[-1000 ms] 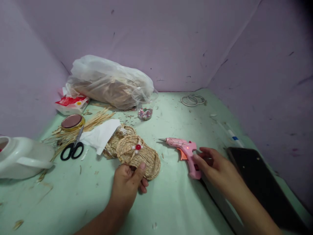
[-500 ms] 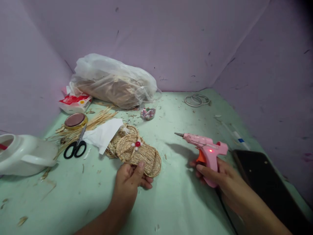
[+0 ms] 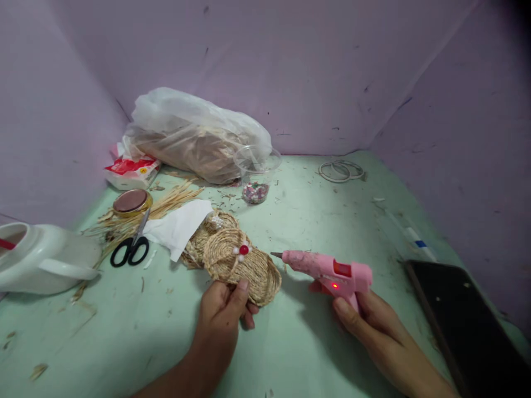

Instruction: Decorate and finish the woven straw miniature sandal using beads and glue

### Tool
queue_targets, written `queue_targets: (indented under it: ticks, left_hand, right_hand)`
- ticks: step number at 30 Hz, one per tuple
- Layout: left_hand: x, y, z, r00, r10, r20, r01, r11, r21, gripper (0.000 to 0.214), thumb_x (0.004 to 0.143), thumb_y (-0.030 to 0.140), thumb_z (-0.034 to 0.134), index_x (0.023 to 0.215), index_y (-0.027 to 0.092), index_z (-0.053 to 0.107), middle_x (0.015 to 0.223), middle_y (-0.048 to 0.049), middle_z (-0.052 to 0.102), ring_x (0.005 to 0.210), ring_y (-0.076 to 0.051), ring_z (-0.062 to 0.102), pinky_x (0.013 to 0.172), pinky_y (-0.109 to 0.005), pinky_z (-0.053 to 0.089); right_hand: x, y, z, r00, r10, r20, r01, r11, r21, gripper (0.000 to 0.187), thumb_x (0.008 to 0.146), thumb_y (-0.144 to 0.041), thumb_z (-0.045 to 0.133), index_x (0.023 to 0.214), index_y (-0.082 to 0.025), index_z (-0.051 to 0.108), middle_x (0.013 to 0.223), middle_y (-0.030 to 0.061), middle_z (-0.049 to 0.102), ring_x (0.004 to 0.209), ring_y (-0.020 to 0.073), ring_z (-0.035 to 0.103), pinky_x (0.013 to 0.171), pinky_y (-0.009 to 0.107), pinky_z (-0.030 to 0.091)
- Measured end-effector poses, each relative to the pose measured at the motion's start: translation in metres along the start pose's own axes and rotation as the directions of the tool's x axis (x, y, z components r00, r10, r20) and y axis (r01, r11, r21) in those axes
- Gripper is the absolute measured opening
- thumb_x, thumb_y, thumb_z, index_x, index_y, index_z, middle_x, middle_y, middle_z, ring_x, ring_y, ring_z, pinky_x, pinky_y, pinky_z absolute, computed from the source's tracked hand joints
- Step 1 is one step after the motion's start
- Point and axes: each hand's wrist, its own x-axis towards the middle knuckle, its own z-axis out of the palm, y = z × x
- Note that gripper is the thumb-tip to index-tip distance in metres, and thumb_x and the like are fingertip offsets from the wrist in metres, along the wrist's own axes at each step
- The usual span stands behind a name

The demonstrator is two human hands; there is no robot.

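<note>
A small woven straw slipper (image 3: 257,271) is pinched along its near edge by my left hand (image 3: 226,309), thumb on top and fingers below. A red bead ringed with white beads (image 3: 243,250) sits on its strap. Behind it lies another woven straw piece (image 3: 194,250) with a white bead cluster, partly under a white tissue (image 3: 180,226). My right hand (image 3: 369,326) is wrapped round the handle of a pink glue gun (image 3: 327,271) whose red light is on. The gun's metal nozzle points left, close to the slipper's right edge; contact cannot be made out.
Black-handled scissors (image 3: 131,250), a round tin (image 3: 131,202) and straw strands (image 3: 176,198) lie at left, near a white jug (image 3: 50,262). Behind stand a clear cup of beads (image 3: 255,192) and a plastic bag (image 3: 194,138). A black phone (image 3: 464,315) lies at right.
My right hand has brought the glue gun left, its nozzle now close to the slipper, and tilted it. The slipper is lifted slightly in my left hand. The view has shifted a little.
</note>
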Motion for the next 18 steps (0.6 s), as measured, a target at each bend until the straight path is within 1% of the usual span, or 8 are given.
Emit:
queue_targets:
  ticks: [2, 7, 9, 13, 18]
  left_hand:
    - [0.0, -0.002, -0.001, 1.0, 0.005, 0.002, -0.005, 1.0, -0.022, 0.034, 0.068, 0.046, 0.061, 0.063, 0.013, 0.053, 0.049, -0.0012, 0.059, 0.039, -0.012, 0.052, 0.042, -0.024, 0.041]
    - [0.001, -0.01, -0.004, 1.0, 0.005, 0.022, -0.003, 0.996, -0.087, 0.032, 0.072, 0.044, 0.059, 0.066, 0.013, 0.055, 0.052, -0.0026, 0.062, 0.048, -0.015, 0.057, 0.05, -0.028, 0.044]
    - [0.001, -0.013, -0.005, 1.0, -0.001, 0.019, 0.003, 0.995, -0.103, 0.03, 0.074, 0.042, 0.058, 0.067, 0.013, 0.055, 0.05, -0.0024, 0.061, 0.05, -0.016, 0.058, 0.051, -0.028, 0.044]
    - [0.0, -0.014, -0.005, 1.0, -0.005, 0.024, 0.008, 0.994, -0.108, 0.028, 0.075, 0.04, 0.057, 0.068, 0.013, 0.055, 0.05, -0.0022, 0.062, 0.05, -0.017, 0.057, 0.051, -0.029, 0.044]
    - [0.0, -0.014, -0.005, 0.999, 0.004, 0.035, 0.0, 0.992, -0.129, 0.028, 0.075, 0.04, 0.058, 0.067, 0.013, 0.055, 0.048, -0.0022, 0.061, 0.051, -0.017, 0.057, 0.051, -0.029, 0.044]
  right_hand:
    - [0.0, 0.001, 0.0, 1.0, -0.004, 0.008, 0.004, 1.0, -0.021, 0.025, 0.084, -0.04, 0.047, 0.097, -0.026, 0.061, 0.071, 0.0008, 0.056, 0.064, 0.0168, 0.054, 0.057, 0.026, 0.047]
    - [0.0, 0.003, 0.003, 0.997, -0.038, 0.069, 0.043, 0.996, -0.074, 0.024, 0.086, -0.038, 0.044, 0.101, -0.026, 0.058, 0.066, -0.001, 0.052, 0.057, 0.0144, 0.049, 0.051, 0.023, 0.043]
    - [-0.001, 0.003, 0.004, 0.997, -0.048, 0.065, 0.053, 0.995, -0.089, 0.023, 0.086, -0.037, 0.043, 0.101, -0.025, 0.057, 0.067, -0.0011, 0.052, 0.057, 0.0142, 0.048, 0.05, 0.023, 0.042]
    - [-0.002, 0.003, 0.006, 0.997, -0.06, 0.041, 0.064, 0.993, -0.102, 0.021, 0.086, -0.038, 0.044, 0.095, -0.023, 0.056, 0.064, -0.0019, 0.05, 0.055, 0.0132, 0.046, 0.048, 0.022, 0.041]
    - [-0.001, 0.005, 0.009, 0.997, -0.068, 0.021, 0.07, 0.99, -0.125, 0.021, 0.085, -0.039, 0.045, 0.079, -0.022, 0.055, 0.061, -0.0017, 0.048, 0.053, 0.0133, 0.045, 0.047, 0.022, 0.04]
